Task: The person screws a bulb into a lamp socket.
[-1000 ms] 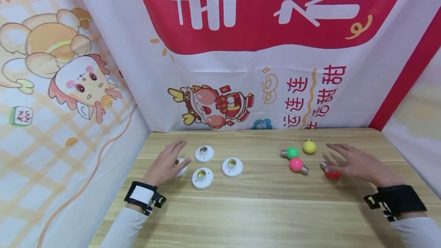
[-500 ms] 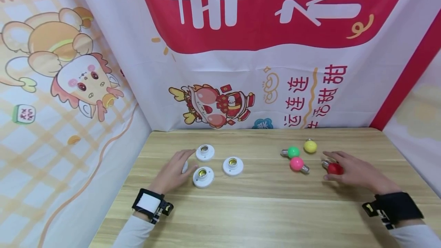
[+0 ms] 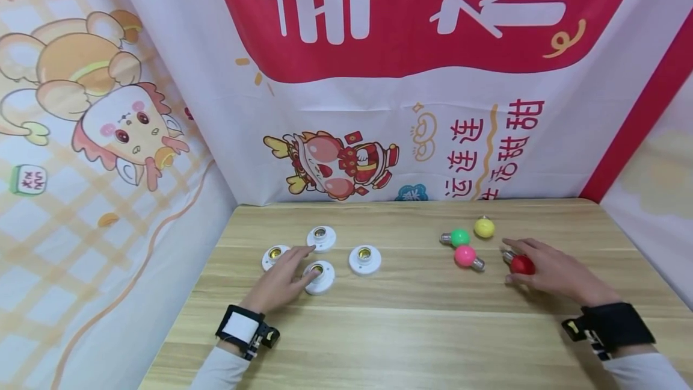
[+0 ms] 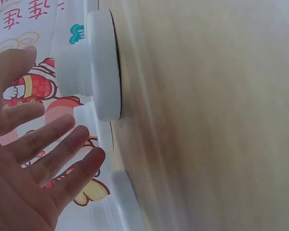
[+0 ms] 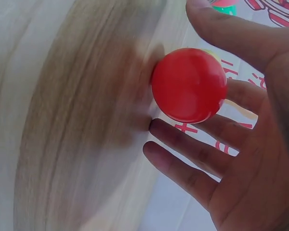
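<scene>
Left hand point(image 3: 277, 283), unclenched, has shifted to the front socket point(image 3: 324, 282); right hand point(image 3: 560, 271), loose, brackets the red bulb point(image 3: 523, 265).

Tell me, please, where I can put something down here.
Bare table lies between the rightmost socket and the green bulb and pink bulb, and in front, between the two sleeves. It is crowded at left, where the left hand is close to the other sockets, and at right, where the right hand is around the red bulb.
</scene>
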Available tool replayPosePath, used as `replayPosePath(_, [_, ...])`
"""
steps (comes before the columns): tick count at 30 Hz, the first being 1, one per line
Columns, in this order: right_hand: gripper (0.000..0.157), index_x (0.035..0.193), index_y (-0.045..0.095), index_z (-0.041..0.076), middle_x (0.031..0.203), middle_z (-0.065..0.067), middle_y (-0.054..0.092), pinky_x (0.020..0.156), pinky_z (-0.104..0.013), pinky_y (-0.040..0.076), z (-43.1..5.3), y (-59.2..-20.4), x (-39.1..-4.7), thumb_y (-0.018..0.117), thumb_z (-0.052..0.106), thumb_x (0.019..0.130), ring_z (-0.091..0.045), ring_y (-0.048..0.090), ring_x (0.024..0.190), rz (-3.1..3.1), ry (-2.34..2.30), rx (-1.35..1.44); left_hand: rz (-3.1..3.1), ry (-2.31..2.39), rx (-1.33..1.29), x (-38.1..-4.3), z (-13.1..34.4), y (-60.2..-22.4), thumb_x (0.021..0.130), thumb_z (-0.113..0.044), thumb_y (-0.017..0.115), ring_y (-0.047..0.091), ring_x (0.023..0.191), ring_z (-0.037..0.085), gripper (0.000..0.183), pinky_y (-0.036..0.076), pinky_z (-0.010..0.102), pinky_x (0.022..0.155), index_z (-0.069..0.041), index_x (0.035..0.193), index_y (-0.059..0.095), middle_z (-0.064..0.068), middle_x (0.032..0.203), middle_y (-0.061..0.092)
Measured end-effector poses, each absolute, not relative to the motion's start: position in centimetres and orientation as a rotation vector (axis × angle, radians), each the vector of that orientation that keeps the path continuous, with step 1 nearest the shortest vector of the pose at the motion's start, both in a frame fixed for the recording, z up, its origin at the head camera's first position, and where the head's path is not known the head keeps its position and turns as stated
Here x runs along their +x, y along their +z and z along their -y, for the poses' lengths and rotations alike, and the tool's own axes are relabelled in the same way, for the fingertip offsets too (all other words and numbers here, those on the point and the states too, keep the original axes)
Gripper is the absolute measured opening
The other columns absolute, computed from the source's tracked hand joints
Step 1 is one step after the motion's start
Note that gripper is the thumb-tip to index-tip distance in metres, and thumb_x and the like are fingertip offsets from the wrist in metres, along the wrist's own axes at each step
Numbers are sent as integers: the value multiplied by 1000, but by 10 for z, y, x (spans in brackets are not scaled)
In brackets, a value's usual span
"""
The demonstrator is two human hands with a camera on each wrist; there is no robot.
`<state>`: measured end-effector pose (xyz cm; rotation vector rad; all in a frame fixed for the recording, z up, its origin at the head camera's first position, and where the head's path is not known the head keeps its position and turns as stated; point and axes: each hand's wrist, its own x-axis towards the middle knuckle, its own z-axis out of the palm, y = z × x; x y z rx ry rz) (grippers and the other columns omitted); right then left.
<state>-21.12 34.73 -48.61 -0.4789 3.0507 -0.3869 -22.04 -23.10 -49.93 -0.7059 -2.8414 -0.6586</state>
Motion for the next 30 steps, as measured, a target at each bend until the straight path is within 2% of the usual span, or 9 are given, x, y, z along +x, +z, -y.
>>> replayPosePath(5, [84,141,47,10,130,-28,50,83,-65,49,-346,-488,-212,72,57,77,-43,51,110,-3068,-385,-498,2926,-656,-681,-218,228,-503,89,-54,60,39,131,18,70,38,46,108,-18,146,41,1,144,46])
replayPosePath(11, [67,133,55,7,122,-27,55,80,-59,52,-347,-491,-214,76,42,79,-40,55,105,-3103,-367,-560,2964,-642,-675,-218,226,-505,76,-63,68,36,133,19,89,35,45,110,-18,148,39,4,148,42])
replayPosePath(15, [61,131,57,7,119,-25,56,80,-58,53,-346,-493,-214,76,34,80,-39,55,103,-3110,-351,-563,2971,-640,-696,-218,225,-507,70,-65,72,37,132,20,95,36,46,109,-17,146,42,6,147,43])
replayPosePath(22, [57,124,54,-1,111,-24,59,77,-55,54,-346,-498,-214,78,25,79,-36,56,96,-3117,-461,-521,2977,-584,-714,-216,223,-510,69,-66,72,42,126,20,89,41,45,105,-18,141,48,4,141,49])
replayPosePath(30, [55,120,53,1,107,-21,60,75,-53,55,-347,-500,-217,79,23,78,-33,56,92,-3094,-537,-470,2929,-581,-760,-216,223,-513,71,-59,75,46,119,20,77,44,43,101,-17,131,55,3,131,55])
